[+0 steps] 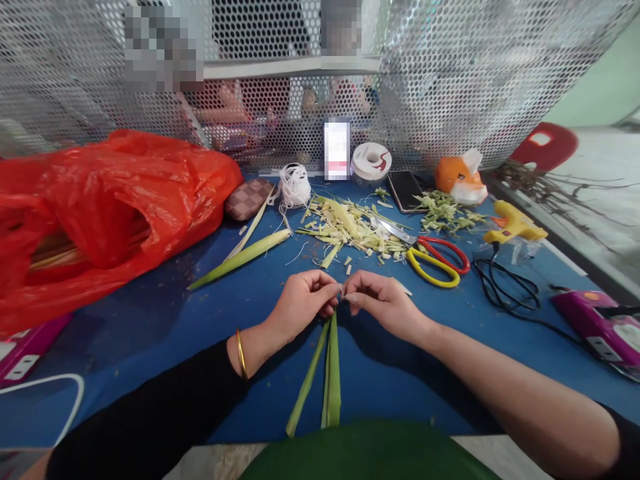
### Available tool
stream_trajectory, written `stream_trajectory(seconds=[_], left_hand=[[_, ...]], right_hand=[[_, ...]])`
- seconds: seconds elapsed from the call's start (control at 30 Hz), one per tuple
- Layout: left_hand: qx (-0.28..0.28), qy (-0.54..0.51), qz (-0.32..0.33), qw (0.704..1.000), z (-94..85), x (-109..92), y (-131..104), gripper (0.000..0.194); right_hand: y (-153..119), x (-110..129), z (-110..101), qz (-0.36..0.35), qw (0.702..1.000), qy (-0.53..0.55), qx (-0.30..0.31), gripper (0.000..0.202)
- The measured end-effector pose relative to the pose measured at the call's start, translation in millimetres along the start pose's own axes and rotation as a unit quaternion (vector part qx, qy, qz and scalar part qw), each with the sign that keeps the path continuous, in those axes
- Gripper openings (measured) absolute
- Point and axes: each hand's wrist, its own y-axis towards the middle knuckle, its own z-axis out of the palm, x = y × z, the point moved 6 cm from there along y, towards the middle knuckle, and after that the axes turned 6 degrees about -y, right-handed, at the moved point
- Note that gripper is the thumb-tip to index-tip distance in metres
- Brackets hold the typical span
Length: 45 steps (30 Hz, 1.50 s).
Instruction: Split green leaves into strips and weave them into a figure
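Two long green leaf strips (333,380) hang down from my left hand (301,305), whose fingers pinch their upper ends. Close beside it, my right hand (387,307) is closed, thumb against forefinger, on a thin white string (341,291) that runs between the fingertips of both hands. The fingers partly hide where the string meets the leaves. Farther left, a pale green pointed leaf bundle (245,257) lies on the blue tabletop (195,347). Behind it sits a tangled ball of white string (295,185).
Leaf scraps (350,227) are heaped beyond my hands, with scissors (435,260) at their right. A yellow glue gun (515,223), corded, and a purple power strip (600,327) lie right. A red plastic bag (190,173) fills the left. A perforated metal screen (425,93) stands behind.
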Motion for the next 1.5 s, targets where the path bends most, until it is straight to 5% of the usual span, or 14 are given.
stream_trajectory(seconds=[0.33, 0.8, 0.97, 1.3, 1.5], left_hand=[[-0.001, 0.034, 0.004, 0.999, -0.9, 6.4, 1.6, 0.017], [0.14, 0.174, 0.061, 0.973, 7.0, 2.9, 2.2, 0.016], [0.135, 0.194, 0.087, 0.968, 7.9, -0.7, 2.2, 0.015], [0.077, 0.084, 0.003, 0.993, 2.9, 5.2, 1.8, 0.018], [0.049, 0.079, 0.003, 0.996, 0.4, 6.1, 3.0, 0.027]], right_hand=[[-5.9, 22.4, -4.1, -0.18, 0.963, -0.197, -0.045, 0.012], [-0.2, 11.4, -6.3, -0.097, 0.986, -0.121, -0.063, 0.015], [-0.9, 11.1, -5.2, -0.09, 0.988, -0.113, -0.061, 0.017], [-2.7, 5.5, -5.6, -0.036, 0.994, -0.09, -0.04, 0.014], [-12.1, 26.4, 5.4, -0.204, 0.944, -0.258, 0.012, 0.013]])
